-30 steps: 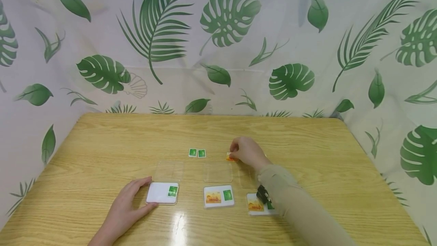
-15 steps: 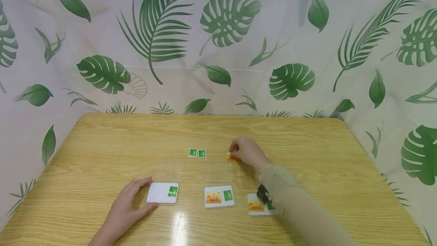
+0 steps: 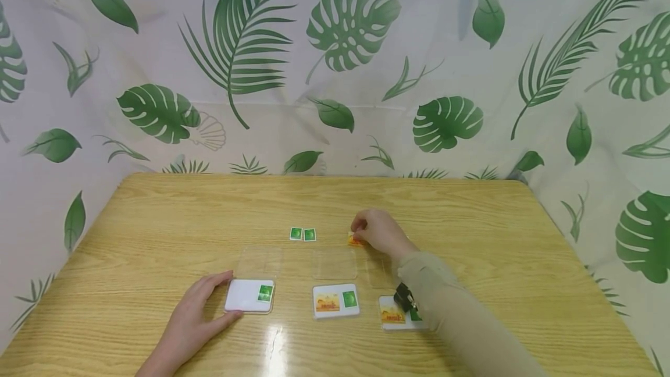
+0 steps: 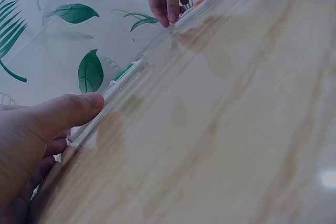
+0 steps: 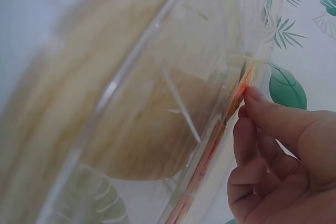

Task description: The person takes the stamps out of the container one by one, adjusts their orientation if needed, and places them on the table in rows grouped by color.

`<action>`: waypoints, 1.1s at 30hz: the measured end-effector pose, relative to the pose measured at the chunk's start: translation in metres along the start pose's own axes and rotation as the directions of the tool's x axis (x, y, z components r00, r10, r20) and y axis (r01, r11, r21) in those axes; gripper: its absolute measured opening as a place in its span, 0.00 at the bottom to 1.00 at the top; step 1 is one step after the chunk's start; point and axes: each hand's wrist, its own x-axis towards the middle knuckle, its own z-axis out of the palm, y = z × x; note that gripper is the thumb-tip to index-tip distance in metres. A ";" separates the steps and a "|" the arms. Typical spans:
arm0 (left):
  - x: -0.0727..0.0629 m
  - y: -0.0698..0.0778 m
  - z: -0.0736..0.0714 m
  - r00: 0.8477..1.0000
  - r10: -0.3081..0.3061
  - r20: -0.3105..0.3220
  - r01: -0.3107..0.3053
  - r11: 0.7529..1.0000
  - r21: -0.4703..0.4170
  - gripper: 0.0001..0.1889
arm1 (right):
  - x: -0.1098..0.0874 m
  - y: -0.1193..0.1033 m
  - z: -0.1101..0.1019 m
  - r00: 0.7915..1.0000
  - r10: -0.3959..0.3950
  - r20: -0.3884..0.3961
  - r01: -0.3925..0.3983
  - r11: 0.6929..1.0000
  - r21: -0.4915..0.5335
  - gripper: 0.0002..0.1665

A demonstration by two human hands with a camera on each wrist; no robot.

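My left hand (image 3: 196, 316) holds the left end of a white card in a clear case (image 3: 243, 295), thumb at the near edge and a finger at the far corner. A green stamp (image 3: 264, 293) lies at the right of that card. My right hand (image 3: 382, 231) pinches a small orange stamp (image 3: 354, 239) at the table's middle; the right wrist view shows thumb and fingertip on the orange stamp's edge (image 5: 242, 88). Part of it is hidden by the fingers. Two loose green stamps (image 3: 296, 234) lie to its left.
A middle card (image 3: 335, 310) bears an orange and a green stamp. The right card (image 3: 389, 326) looks alike, partly covered by my sleeve. Clear empty cases (image 3: 334, 265) lie behind the cards. A leaf-patterned cloth (image 3: 377, 127) stands behind the wooden table (image 3: 209, 202).
The orange stamp at my right fingertips has shifted slightly, and more of its face shows. My left hand and the cards stay where they were.
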 end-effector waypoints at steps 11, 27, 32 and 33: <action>0.000 0.000 0.000 1.000 -0.005 0.003 0.005 1.000 -0.001 0.35 | 0.000 0.002 0.000 1.000 -0.012 -0.011 0.013 1.000 0.020 0.03; 0.001 -0.002 0.001 1.000 0.008 -0.006 -0.008 1.000 0.005 0.35 | -0.026 -0.045 0.021 0.987 -0.163 0.013 0.150 0.935 0.321 0.11; 0.001 -0.002 0.001 1.000 0.000 -0.001 0.000 1.000 0.002 0.35 | -0.036 -0.064 0.036 0.972 -0.227 0.064 0.191 0.917 0.350 0.12; 0.001 -0.002 0.001 1.000 -0.002 0.001 0.002 1.000 0.001 0.35 | -0.037 -0.068 0.040 0.968 -0.240 0.068 0.202 0.915 0.350 0.12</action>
